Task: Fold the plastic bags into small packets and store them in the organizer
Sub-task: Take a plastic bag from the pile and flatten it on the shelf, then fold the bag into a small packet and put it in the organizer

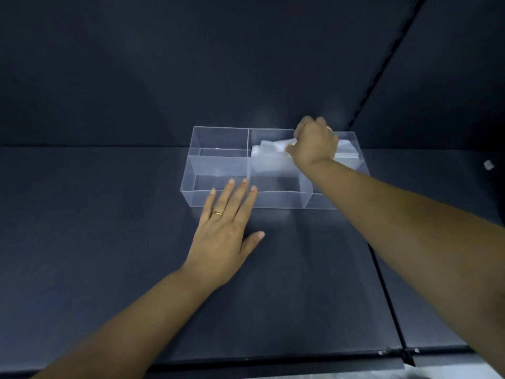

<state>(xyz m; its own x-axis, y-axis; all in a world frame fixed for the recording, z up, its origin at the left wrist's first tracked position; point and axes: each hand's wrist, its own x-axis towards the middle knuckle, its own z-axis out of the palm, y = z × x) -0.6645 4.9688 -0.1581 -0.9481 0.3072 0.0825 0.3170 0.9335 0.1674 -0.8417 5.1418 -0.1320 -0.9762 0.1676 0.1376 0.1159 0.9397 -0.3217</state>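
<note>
Dark table (109,242) carries the clear organizer (278,199) at frame centre, long axis running left to right. Left hand (226,228) lies flat with fingers spread, fingertips at the near wall. Right hand (314,143), fingers curled, grips the white, translucent folded plastic bag (269,150) in the upper middle compartment; letting go there is likely next.

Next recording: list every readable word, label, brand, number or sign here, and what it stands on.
None readable. The clear plastic compartment organizer, the white folded plastic bags inside it, the dark shelf surface and the gold ring on the left hand show no print. The small white scrap at far right is too blurred to tell.
</note>
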